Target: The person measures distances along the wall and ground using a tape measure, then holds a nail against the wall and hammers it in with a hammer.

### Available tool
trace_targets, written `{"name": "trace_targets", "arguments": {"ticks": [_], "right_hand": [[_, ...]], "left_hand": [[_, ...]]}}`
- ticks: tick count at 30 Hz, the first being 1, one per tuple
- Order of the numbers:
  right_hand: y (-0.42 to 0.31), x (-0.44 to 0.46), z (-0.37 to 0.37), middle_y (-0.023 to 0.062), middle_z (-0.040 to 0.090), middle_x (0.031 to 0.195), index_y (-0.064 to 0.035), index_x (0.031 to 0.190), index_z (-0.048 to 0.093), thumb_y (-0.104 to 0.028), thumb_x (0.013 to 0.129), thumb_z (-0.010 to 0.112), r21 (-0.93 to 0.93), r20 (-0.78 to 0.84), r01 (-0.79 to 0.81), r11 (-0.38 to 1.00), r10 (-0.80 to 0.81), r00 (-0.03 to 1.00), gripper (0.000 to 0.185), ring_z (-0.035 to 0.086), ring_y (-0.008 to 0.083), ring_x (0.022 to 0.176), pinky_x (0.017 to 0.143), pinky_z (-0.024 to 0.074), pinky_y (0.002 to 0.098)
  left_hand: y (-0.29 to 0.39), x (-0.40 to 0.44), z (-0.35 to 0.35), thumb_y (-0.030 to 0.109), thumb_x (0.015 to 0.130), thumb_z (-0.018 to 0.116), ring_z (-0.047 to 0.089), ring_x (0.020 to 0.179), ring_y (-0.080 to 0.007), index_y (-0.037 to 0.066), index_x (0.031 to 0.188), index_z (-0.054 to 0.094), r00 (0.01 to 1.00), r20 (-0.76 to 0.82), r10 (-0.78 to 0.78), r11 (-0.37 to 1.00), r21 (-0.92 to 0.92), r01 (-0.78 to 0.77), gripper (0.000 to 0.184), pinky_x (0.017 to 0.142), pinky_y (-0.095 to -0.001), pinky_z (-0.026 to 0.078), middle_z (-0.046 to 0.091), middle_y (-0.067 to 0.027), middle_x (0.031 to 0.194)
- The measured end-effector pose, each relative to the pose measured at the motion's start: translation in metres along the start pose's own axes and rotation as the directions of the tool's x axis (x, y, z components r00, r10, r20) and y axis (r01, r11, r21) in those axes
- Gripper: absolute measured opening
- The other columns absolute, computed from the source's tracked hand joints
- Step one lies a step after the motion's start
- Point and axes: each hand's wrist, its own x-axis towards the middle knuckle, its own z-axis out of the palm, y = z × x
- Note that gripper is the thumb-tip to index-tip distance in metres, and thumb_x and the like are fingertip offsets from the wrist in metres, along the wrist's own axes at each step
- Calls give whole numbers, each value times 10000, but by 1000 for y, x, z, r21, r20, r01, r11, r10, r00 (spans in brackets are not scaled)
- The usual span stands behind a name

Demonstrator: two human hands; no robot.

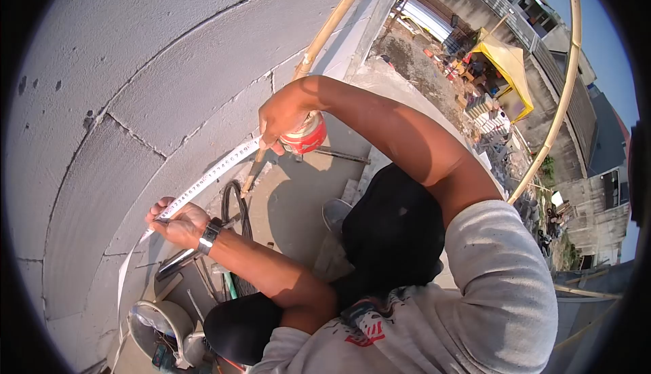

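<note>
Stretching a long white measuring tape with black figures (pixel 211 174) between two bare hands, the person works, in the head view, close beside the wall of large grey blocks (pixel 203 89). The left hand (pixel 180 225), with a dark watch (pixel 209 234) on its wrist, pinches the tape near this wall; beyond it, a loose length hangs along the wall. The right hand (pixel 281 117) presses its fingers on the other end, by a round red-and-white object (pixel 305 134); whether it grips this too, one cannot tell. The step appears to be spanning the tape; the next move probably calls for even tension and a firm pinch.
</note>
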Motion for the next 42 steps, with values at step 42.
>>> {"name": "trace_targets", "arguments": {"ticks": [42], "right_hand": [[-16, 7, -5, 115, 655, 696, -46, 786, 730, -527, 911, 536, -9, -84, -143, 990, 142, 986, 534, 591, 203, 674, 669, 455, 339]], "left_hand": [[-29, -28, 9, 383, 1005, 457, 610, 1013, -309, 7, 1140, 449, 929, -356, -99, 989, 71, 132, 400, 894, -429, 491, 581, -181, 1093]]}}
